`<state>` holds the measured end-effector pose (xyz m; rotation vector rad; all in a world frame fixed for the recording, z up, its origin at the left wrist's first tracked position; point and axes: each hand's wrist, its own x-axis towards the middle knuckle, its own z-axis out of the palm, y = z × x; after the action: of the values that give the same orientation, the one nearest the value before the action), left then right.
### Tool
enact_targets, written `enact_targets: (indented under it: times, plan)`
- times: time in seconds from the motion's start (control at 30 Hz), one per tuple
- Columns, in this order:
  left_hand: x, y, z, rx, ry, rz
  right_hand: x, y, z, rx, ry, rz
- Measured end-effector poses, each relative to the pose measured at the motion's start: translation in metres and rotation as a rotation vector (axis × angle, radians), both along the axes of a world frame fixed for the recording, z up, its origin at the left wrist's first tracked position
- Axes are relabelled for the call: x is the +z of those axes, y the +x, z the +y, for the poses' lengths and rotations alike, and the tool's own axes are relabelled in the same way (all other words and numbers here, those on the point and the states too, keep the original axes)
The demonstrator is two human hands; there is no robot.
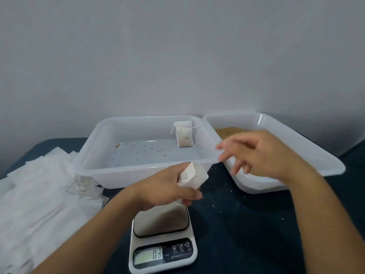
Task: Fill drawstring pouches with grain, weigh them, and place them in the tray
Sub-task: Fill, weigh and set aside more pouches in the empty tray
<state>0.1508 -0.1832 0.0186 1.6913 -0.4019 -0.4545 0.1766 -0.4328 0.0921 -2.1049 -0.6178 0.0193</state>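
My left hand (167,189) grips a white drawstring pouch (194,176) above the far edge of the kitchen scale (162,240), whose display reads 0.3. My right hand (262,153) is blurred, its fingers spread and holding nothing, over the near corner of the grain tray (308,143), which holds brown grain (229,131). A filled, tied pouch (184,136) lies at the back right of the left white tray (102,167).
A heap of flat empty white pouches (39,194) covers the table at the left. Loose grains are scattered on the dark blue tabletop (246,224) and on the left tray's floor. A grey wall stands behind.
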Motion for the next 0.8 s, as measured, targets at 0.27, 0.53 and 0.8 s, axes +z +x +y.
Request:
enact_targets:
  times: [0.27,0.53,0.8]
  plan:
    - [-0.017,-0.004,-0.021,0.102,0.030,-0.112,-0.057,0.092,-0.075,-0.629,-0.830,0.200]
    - [-0.024,-0.008,-0.045,0.153,-0.062,0.005,-0.043,0.099,-0.066,-0.631,-0.939,0.147]
    - [-0.027,-0.010,-0.053,0.212,-0.082,0.077,0.008,0.096,-0.067,-0.600,-1.079,0.163]
